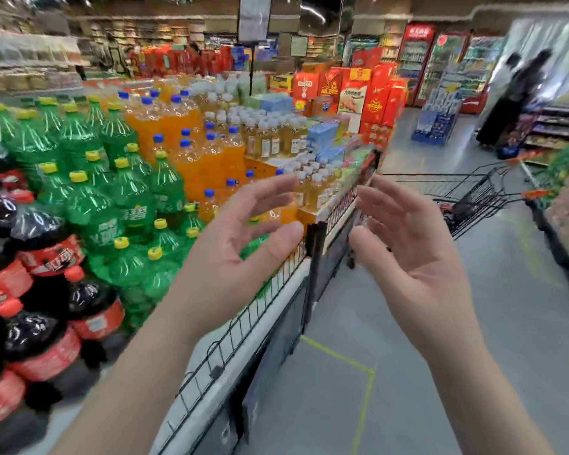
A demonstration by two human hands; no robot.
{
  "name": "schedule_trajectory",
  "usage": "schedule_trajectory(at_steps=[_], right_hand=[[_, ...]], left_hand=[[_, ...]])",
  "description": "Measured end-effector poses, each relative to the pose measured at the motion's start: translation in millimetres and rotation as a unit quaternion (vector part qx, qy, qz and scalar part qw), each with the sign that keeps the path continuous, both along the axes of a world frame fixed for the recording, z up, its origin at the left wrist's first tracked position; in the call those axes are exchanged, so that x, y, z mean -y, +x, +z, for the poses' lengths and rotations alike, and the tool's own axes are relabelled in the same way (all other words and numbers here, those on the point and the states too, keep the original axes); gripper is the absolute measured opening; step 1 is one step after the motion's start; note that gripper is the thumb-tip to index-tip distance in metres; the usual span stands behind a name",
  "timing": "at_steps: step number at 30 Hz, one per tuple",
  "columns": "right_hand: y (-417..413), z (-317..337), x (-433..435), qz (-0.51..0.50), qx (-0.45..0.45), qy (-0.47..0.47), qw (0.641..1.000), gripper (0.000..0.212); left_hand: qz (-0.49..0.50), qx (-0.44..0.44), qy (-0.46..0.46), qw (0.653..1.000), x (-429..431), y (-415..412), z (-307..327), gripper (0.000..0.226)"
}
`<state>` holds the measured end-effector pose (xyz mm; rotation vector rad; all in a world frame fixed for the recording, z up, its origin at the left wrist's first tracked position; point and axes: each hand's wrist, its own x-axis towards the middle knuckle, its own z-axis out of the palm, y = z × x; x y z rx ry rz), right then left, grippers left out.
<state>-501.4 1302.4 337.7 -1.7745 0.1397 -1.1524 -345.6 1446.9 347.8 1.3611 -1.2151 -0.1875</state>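
Note:
My left hand [240, 244] and my right hand [411, 254] are raised in front of me, palms facing each other, fingers loosely spread, a gap between them. Neither holds anything. Behind the left hand stands a low display of drinks with a black wire fence [243, 323] along its edge. It carries green soda bottles [119, 192], dark cola bottles with red labels [40, 290], orange soda bottles [191, 133] and small bottles of yellow drink [276, 136].
A black shopping cart [473, 198] stands in the aisle beyond my right hand. Red gift boxes [368, 93] are stacked past the drinks. Two people [513, 93] stand by the coolers at the far right. Grey floor [391, 372] with yellow tape lines lies below.

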Motion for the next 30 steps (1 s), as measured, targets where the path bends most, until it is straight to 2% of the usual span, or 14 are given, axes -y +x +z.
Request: schedule_trajectory(at_steps=[8,16,23,30], right_hand=[[-89,-10,118,-0.061,0.010,0.009,0.998,0.050],[-137,-10,197,-0.126,0.030,0.032,0.991,0.050],[-140,-13,264,-0.177,0.005,0.024,0.984,0.051],[-108,1,354,-0.222,-0.013,0.005,0.975,0.050]], left_hand=[[-0.057,-0.048,-0.020,0.997,141,-74,-9,0.047],[-0.113,-0.049,-0.036,0.992,243,-109,-11,0.043],[-0.168,-0.056,-0.039,0.983,340,-110,-15,0.041],[-0.217,-0.059,-0.050,0.973,448,-64,-13,0.041]])
